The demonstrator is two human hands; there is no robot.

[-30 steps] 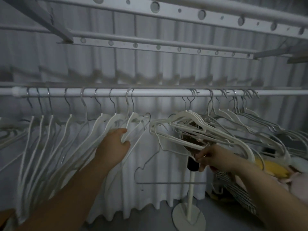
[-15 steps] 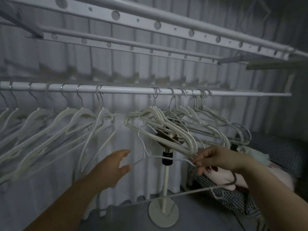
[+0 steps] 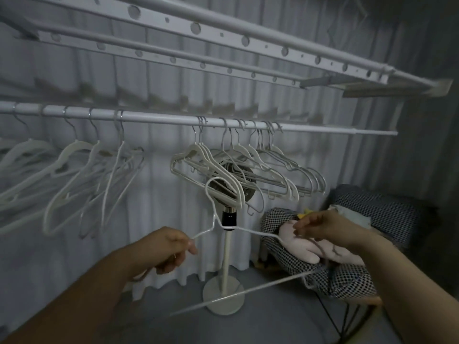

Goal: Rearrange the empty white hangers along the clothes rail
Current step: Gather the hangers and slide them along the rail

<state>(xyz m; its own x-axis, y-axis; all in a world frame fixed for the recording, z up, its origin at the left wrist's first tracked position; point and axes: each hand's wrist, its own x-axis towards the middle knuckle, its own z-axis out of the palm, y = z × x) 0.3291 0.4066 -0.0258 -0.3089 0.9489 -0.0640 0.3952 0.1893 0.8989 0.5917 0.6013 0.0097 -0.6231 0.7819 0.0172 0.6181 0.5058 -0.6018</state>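
Observation:
A thin white wire hanger [image 3: 250, 230] is off the rail, held below it between both hands. My left hand [image 3: 164, 249] grips its left shoulder and my right hand [image 3: 323, 227] pinches its right shoulder. Its hook [image 3: 211, 187] points up in front of the fan head. The white clothes rail [image 3: 161, 119] runs across the view. One bunch of empty white hangers [image 3: 82, 175] hangs on its left part, another bunch [image 3: 248, 165] on the right, with a bare stretch of rail between them.
A white pedestal fan [image 3: 224, 269] stands on the floor behind the held hanger. A chair with checked fabric [image 3: 347, 274] and a pink soft toy [image 3: 305, 247] sits at the right. Perforated drying-rack bars [image 3: 223, 36] run overhead, a white curtain behind.
My left hand let go of the left bunch and took hold of the wire hanger's left shoulder. The hanger came down clear of the right bunch, and the view swung right.

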